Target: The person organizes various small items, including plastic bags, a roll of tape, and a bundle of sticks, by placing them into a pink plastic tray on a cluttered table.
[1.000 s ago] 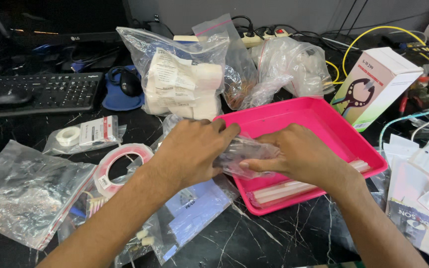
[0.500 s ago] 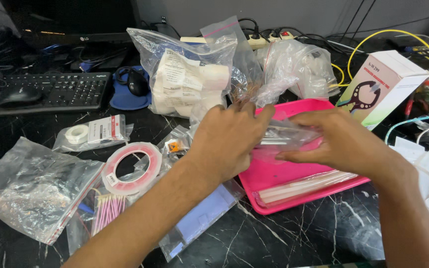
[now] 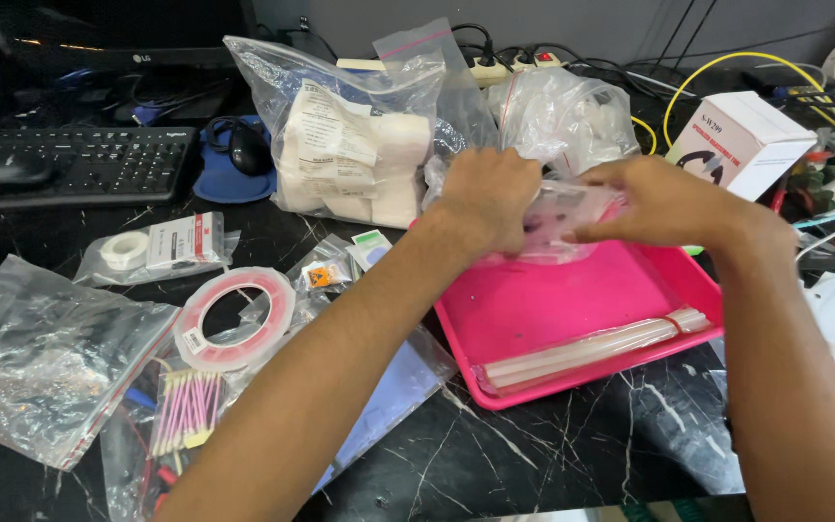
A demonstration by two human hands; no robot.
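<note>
Both hands close on a small clear plastic bag [image 3: 562, 217], held up just above the far edge of the pink tray [image 3: 553, 309]. The left hand [image 3: 488, 198] pinches the bag's left end with its fingers curled together over the plastic; the right hand [image 3: 659, 200] clamps the right end between thumb and fingers. What the bag contains cannot be told through the crinkled film.

Inside the pink tray, along its near edge, lies a long clear sleeve of pale sticks [image 3: 596, 348]. Behind the tray, touching its far left corner, stands a large clear bag of white rolls and papers [image 3: 355, 145], with a second crumpled clear bag [image 3: 562, 116] just to its right. Beyond the tray's right corner sits a white and pink carton [image 3: 738, 140].

Left of the tray, on the dark marble table [image 3: 533, 454], lies a reel of red-edged tape [image 3: 236, 317], a bundle of pink-tipped swabs [image 3: 186, 406] near it, and a bagged roll of white tape [image 3: 157, 246] further back. Well left of the tray lies a big empty-looking clear bag [image 3: 41, 358]. Far behind it are a black keyboard [image 3: 70, 166] and a mouse on a blue pad [image 3: 239, 155].
</note>
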